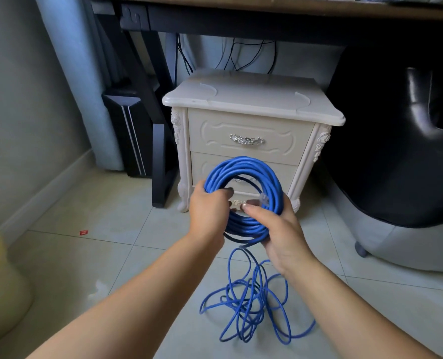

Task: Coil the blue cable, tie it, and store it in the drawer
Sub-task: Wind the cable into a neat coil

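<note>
**Coiling in progress: both hands are holding the blue cable [243,174] up in front of the cabinet [251,99].**

The left hand [210,208] is curling its fingers [224,191] round the coil's left side, bunching the loops. The right hand [280,234] is cupping the lower right edge with its thumb pressing the front, probably steadying for another turn. Its other fingers are hiding behind the loops, so I cannot tell how they lie. A clear plug [264,199] is showing beside that thumb. The loose tail [251,304] is lying tangled on the floor [111,242], nearer us. The top drawer [246,125] is looking shut, and the coil is covering the lower one's handle.
</note>
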Demonstrator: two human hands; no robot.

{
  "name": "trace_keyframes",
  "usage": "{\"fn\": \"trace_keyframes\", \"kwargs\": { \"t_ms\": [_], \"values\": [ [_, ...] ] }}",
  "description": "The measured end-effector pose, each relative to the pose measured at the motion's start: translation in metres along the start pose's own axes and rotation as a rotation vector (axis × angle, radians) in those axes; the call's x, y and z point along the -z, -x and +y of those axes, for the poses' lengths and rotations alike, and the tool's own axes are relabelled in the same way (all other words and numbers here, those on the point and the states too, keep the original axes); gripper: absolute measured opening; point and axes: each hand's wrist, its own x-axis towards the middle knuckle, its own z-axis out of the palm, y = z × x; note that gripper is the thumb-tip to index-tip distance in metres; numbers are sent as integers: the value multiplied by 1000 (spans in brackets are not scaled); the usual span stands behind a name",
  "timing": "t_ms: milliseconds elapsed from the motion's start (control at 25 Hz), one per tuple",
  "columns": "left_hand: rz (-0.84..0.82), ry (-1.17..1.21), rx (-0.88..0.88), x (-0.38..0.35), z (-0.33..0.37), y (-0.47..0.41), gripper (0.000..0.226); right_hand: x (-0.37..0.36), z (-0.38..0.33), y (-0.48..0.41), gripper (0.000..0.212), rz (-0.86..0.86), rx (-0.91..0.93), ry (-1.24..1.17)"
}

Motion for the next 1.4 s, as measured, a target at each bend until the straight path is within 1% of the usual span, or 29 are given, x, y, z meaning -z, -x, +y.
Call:
{"fn": "trace_keyframes", "kwargs": {
  "t_ms": [40,80,160,240,280,360,440,520,560,640,680,800,880,960,1040,1160,1240,1320,1400],
  "values": [
    [-42,-9,19,-1,-2,1,19,2,-2,-4,38,70,-2,33],
    [-94,-36,36,-1,-2,1,19,6,-3,-9,29,126,-3,69],
    [-208,-154,60,3,0,-1,20,13,-10,-16,25,194,15,156],
    [-303,-280,22,10,5,-6,37,19,-17,-20,26,199,70,319],
    [-344,-333,-42,14,7,-8,51,21,-21,-21,26,174,110,458],
    [-425,-478,-246,20,13,-10,76,23,-27,-19,28,85,172,776],
    [-548,-705,-452,22,15,-8,88,22,-29,-16,30,4,185,975],
    [-651,-926,-601,21,9,-5,92,19,-31,-12,30,-70,214,1100],
    [-666,-1010,-661,19,4,-5,92,17,-33,-10,32,-119,239,1161],
    [-609,-1113,-698,17,-3,-8,87,13,-35,-7,39,-204,280,1270],
    [-562,-1139,-695,15,-4,-9,81,12,-35,-6,43,-214,291,1296],
    [-480,-1142,-656,10,-4,-12,51,13,-33,-3,53,-178,291,1260],
    [-452,-1064,-594,8,-2,-14,31,15,-32,-4,57,-151,278,1147],
    [-407,-993,-530,7,-1,-15,19,17,-33,-6,60,-122,234,1013],
    [-343,-884,-437,8,-1,-17,14,19,-34,-5,58,-103,177,902],
    [-223,-634,-263,10,0,-22,7,23,-29,-4,59,-72,89,718],
    [-181,-514,-192,10,2,-25,12,23,-24,-4,66,-56,51,630],
    [-183,-489,-173,10,2,-26,13,24,-23,-6,72,-64,39,569],
    [-182,-506,-173,11,1,-26,10,26,-30,-9,73,-96,43,480]
  ]
}}
